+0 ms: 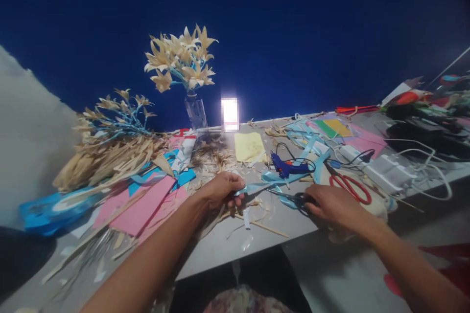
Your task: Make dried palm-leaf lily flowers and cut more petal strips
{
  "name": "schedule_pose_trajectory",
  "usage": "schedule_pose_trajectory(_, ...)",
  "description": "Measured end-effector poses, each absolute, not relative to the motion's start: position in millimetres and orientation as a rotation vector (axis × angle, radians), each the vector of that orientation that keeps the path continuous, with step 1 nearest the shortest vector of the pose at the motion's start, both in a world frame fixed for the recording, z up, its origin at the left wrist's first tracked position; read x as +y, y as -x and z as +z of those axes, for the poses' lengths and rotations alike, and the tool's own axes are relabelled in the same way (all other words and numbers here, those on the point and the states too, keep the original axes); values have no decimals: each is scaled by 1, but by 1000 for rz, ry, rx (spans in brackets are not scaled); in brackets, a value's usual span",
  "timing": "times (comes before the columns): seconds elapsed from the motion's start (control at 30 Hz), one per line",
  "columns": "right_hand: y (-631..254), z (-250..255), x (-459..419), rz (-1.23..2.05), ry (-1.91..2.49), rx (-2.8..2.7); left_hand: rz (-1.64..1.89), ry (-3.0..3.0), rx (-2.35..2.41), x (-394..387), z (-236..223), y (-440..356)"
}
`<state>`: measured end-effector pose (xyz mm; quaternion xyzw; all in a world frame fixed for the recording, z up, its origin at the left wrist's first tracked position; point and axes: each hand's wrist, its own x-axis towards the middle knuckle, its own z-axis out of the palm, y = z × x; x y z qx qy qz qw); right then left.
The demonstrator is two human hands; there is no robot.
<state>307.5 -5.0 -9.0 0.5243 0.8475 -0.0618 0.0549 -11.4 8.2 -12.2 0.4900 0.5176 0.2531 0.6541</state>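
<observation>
Between its thumb and fingers my left hand (228,190) pinches the end of a light blue ribbon (257,187), which runs right across the table. My right hand (328,205) is closed around the dark handles of a pair of scissors (298,200). Their blades point left, close to the ribbon; whether they touch it I cannot tell. Just behind them lies a blue glue gun (288,166) with a black cord. Red-handled scissors (350,189) rest beside my right hand.
Dried-petal flowers (183,58) stand in a clear vase (196,111) at the back. Pink paper (143,208), dried husks (99,164) and a blue plastic object (55,210) are at left. A yellow sheet (249,146) lies mid-table; a white power strip (385,171) with cables sits right.
</observation>
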Motion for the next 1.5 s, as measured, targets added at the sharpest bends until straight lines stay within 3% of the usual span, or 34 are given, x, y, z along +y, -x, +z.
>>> schedule_pose_trajectory(0.1, -335, 2, -10, -478, -1613, 2565, 578, -990, 1116, 11, -16, 11)
schedule_pose_trajectory(0.3, -372, -15, -41, -1792, -1846, 2053, 565, -823, 1066, 13, -20, 11)
schedule_pose_trajectory(0.5, -342, -46, -44, -2520, -1890, 1753, 585, -826, 1052, 11, -23, 8)
schedule_pose_trajectory(0.73, -289, -22, -42, -2813, -1440, 1665, 740, -879, 1064, 5, -28, 3)
schedule_pose_trajectory(1.1, -247, -39, -58, -3084, -1392, 871, 739, -692, 891, 5, -26, 0)
schedule_pose_trajectory(1.5, -233, -41, -42, -3006, -1479, 1242, 719, -730, 970, 7, -22, 3)
